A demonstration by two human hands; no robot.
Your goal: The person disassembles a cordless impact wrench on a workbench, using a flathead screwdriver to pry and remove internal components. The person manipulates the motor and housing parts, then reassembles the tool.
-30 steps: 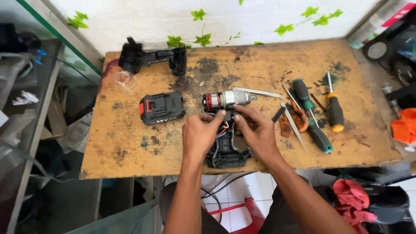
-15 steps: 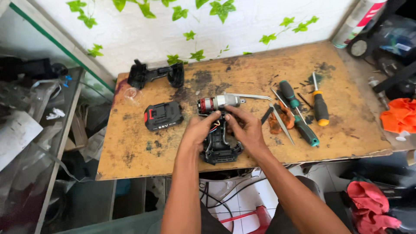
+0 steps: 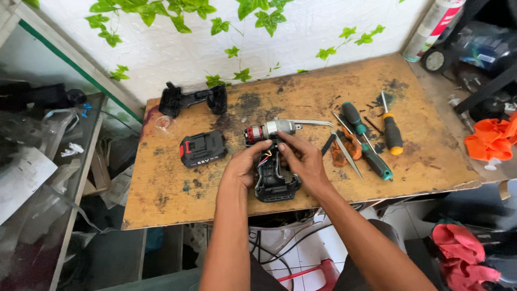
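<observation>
An opened black drill housing half (image 3: 273, 179) lies near the front edge of the worn wooden table (image 3: 161, 188), with coloured wires showing inside. My left hand (image 3: 243, 168) grips its left side. My right hand (image 3: 301, 159) holds its right side, fingertips at the wires just below the drill motor and gearbox (image 3: 267, 131), which lies across the top of the housing. A black battery pack (image 3: 202, 148) sits to the left. The other black housing half (image 3: 193, 99) lies at the back left.
To the right lie a green-handled screwdriver (image 3: 364, 138), an orange-and-black screwdriver (image 3: 391, 131), metal tweezers (image 3: 344, 149) and small screws. A clear cup (image 3: 163, 124) is at the left edge. An orange cloth (image 3: 491, 136) lies far right; a cluttered shelf (image 3: 37, 161) stands left.
The camera has moved closer. Both hands stay on the housing half, with the right fingers shifted slightly toward the wires at the motor.
</observation>
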